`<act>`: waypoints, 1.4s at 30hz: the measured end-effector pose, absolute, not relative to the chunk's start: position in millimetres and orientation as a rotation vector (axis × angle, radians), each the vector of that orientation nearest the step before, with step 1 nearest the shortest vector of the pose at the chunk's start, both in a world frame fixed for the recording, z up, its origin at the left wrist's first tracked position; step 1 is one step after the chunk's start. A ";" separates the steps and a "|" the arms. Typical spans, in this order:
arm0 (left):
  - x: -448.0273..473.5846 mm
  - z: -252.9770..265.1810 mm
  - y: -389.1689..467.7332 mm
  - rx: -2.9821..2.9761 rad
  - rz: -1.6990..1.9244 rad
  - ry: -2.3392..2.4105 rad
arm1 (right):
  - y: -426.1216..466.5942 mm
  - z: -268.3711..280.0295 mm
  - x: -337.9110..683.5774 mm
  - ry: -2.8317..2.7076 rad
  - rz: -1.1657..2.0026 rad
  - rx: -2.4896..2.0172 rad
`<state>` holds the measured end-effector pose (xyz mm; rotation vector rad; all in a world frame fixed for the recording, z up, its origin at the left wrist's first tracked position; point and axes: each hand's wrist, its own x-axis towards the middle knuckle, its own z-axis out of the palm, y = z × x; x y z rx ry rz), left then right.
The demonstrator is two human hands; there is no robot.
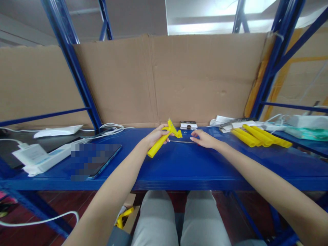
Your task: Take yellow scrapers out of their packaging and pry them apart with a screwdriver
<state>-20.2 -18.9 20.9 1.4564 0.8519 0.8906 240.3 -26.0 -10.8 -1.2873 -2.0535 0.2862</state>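
My left hand (pixel 156 134) is closed around a yellow plastic handle with an angled, forked head (pixel 160 143), held just above the blue tabletop with the head pointing away from me. To its right, my right hand (pixel 203 139) hovers low over the table, thumb and index finger apart with nothing visible between them. Beneath its fingertips lies a thin metal rod (pixel 181 141), perhaps a screwdriver shaft; its right end is hidden by the hand. Tiny metal bits (pixel 185 132) sit beyond the rod, before a small black-and-white box (pixel 188 125).
Several yellow tubes (pixel 258 136) lie at the right, near white packets (pixel 222 121). On the left are a dark tablet (pixel 102 160), a white power strip (pixel 51 159) and coiled cables (pixel 112 128). Cardboard (pixel 179 78) walls the back. More yellow parts (pixel 125 215) fill a box below.
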 end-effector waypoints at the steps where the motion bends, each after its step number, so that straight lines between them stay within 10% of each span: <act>1: -19.4 20.1 -18.9 1.523 0.894 0.869 | -26.5 -9.6 236.0 -1.951 0.381 -1.273; 9: -2.9 12.7 -23.6 2.344 0.919 0.901 | -42.7 14.0 165.7 -0.754 1.510 -0.862; 42: -7.0 8.4 -18.0 2.825 0.851 0.823 | -40.9 5.2 147.2 -0.450 1.609 -0.655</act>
